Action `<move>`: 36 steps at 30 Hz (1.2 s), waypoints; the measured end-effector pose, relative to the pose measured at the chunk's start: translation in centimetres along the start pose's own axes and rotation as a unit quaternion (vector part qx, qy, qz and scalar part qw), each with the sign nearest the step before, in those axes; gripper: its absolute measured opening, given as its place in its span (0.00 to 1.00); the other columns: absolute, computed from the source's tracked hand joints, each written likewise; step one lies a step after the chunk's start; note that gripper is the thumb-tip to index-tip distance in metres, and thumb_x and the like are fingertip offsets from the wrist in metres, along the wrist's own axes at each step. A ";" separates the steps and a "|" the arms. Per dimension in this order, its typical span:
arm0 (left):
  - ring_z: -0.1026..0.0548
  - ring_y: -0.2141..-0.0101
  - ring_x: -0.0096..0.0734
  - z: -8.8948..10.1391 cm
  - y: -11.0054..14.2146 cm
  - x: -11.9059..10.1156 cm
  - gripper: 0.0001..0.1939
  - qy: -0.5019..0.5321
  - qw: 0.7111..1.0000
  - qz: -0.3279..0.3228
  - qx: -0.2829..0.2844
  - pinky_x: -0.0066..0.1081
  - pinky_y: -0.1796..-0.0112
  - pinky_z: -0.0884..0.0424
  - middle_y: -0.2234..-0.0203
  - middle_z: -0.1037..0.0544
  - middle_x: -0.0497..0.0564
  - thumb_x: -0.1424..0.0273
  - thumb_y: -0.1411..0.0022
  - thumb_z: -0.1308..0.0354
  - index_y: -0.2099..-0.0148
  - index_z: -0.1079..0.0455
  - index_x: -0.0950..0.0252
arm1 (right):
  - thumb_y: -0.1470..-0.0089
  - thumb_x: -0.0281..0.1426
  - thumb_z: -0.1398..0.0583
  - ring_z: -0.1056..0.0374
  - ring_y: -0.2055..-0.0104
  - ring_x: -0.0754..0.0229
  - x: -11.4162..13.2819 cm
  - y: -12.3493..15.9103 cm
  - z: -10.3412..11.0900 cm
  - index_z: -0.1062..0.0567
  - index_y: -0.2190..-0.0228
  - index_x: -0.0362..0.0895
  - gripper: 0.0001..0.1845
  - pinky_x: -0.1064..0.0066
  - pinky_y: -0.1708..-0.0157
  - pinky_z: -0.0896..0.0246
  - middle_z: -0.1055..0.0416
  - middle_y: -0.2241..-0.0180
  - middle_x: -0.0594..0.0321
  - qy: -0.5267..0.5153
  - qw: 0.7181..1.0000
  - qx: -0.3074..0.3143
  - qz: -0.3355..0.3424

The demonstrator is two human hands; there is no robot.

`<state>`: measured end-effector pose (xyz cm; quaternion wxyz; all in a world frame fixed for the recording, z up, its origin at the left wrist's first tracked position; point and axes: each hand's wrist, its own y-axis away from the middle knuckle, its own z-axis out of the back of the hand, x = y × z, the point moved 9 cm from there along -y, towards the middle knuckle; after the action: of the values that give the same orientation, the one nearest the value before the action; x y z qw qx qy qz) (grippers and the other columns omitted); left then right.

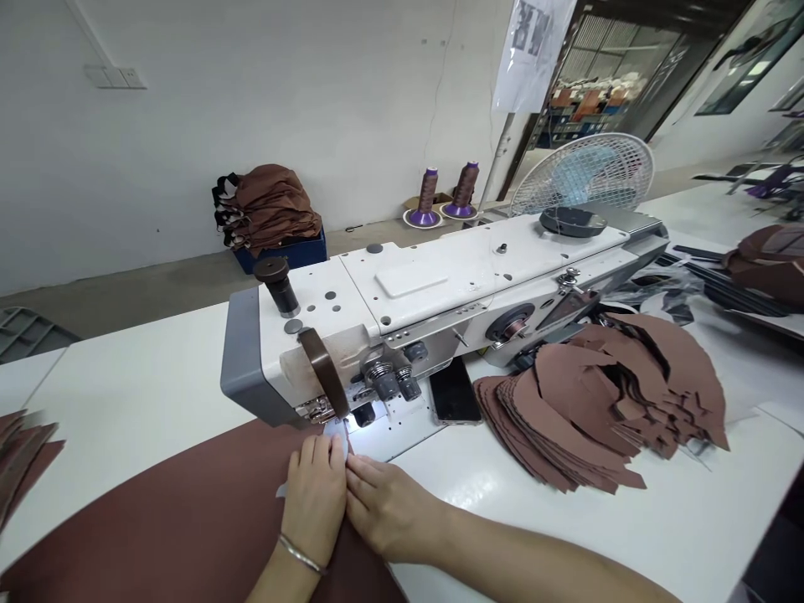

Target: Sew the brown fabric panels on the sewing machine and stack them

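My left hand [316, 497] lies flat, fingers stretched forward, on a large brown fabric piece [176, 519] just in front of the needle of a white sewing machine [433, 301]. A thin bracelet sits on its wrist. My right hand [388, 507] rests beside it, fingers together and pointing left, pressing the fabric's edge against the left hand. A small lamp lights the needle area [352, 419] just beyond the fingertips.
A pile of cut brown pieces [603, 402] lies right of the machine, a dark phone [453, 392] beside it. More brown pieces sit at the far left [22, 456]. Behind are stacked brown bags [270, 209], two thread cones [445, 197] and a fan [581, 174].
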<state>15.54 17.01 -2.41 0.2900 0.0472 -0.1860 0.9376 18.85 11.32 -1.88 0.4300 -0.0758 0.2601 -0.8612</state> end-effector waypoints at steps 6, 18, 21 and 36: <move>0.31 0.66 0.39 -0.6 -0.2 0.3 0.15 0.005 0.999 0.001 0.037 0.36 0.69 0.34 0.67 0.26 0.54 0.81 0.43 0.45 0.53 0.27 0.69 | 0.41 0.23 0.50 0.32 0.54 0.49 -0.2 0.0 -0.6 0.27 0.61 0.28 0.14 0.55 0.43 0.44 0.28 0.60 0.42 -0.002 1.000 0.014 0.002; 0.32 0.69 0.32 -1.1 -0.1 3.5 0.18 0.185 0.976 -0.110 -0.040 0.30 0.68 0.30 0.68 0.28 0.53 0.83 0.39 0.57 0.56 0.29 0.66 | 0.42 0.21 0.49 0.31 0.53 0.51 -0.2 0.3 1.1 0.26 0.63 0.29 0.12 0.60 0.45 0.39 0.27 0.57 0.45 -0.015 0.999 -0.038 -0.004; 0.31 0.70 0.32 -0.1 -0.3 3.5 0.19 0.180 0.970 -0.134 -0.091 0.28 0.70 0.30 0.68 0.26 0.53 0.84 0.40 0.59 0.58 0.29 0.66 | 0.42 0.20 0.49 0.30 0.54 0.51 -0.3 0.2 1.1 0.26 0.64 0.28 0.13 0.59 0.43 0.41 0.27 0.59 0.43 -0.014 0.999 -0.045 -0.002; 0.27 0.69 0.35 -1.2 -1.2 3.4 0.19 0.098 0.980 -0.170 -0.041 0.33 0.69 0.34 0.66 0.22 0.52 0.82 0.40 0.58 0.58 0.28 0.63 | 0.41 0.22 0.50 0.32 0.49 0.49 -0.3 0.2 0.2 0.27 0.61 0.29 0.14 0.58 0.41 0.44 0.28 0.55 0.42 0.018 1.000 -0.024 -0.004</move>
<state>13.41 20.21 -2.46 0.4635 -0.0261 -0.1840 0.8664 19.28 11.38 -1.76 0.4202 -0.0717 0.2879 -0.8576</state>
